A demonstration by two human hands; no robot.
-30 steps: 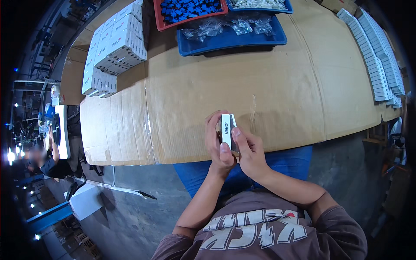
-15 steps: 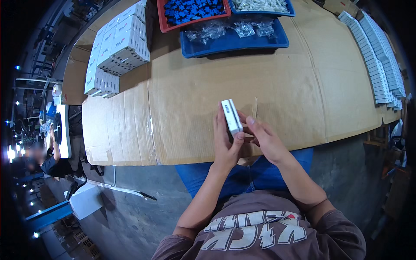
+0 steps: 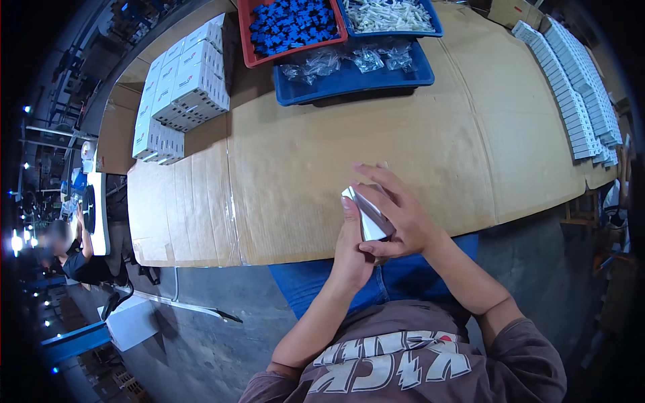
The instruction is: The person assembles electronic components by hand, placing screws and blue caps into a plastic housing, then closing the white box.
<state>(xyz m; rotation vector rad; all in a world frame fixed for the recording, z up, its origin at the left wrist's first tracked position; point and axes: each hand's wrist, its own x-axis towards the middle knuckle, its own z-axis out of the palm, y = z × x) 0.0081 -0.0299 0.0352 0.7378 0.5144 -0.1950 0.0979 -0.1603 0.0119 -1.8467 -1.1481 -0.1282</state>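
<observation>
A small white box [image 3: 373, 225] is held between my two hands above the near part of the cardboard-covered table, close to its front edge. My left hand [image 3: 352, 247] grips it from the left, the thumb lying along its side and the other fingers hidden behind it. Around the right side, my right hand [image 3: 407, 218] has its thumb at the near end, with some fingers spread over the far end. These fingers cover much of the box's right face.
White boxes [image 3: 188, 80] are stacked at the far left, and long rows of thin white boxes [image 3: 578, 87] stand at the far right. Farther back, a red tray [image 3: 247, 33] holds blue pieces, a blue tray [image 3: 396, 33] white plugs, another blue tray [image 3: 316, 93] clear bags. A person [image 3: 80, 255] works at left.
The white box has come nearer to my body and turned, so its printed side no longer shows. My right hand has moved up over it and now grips it.
</observation>
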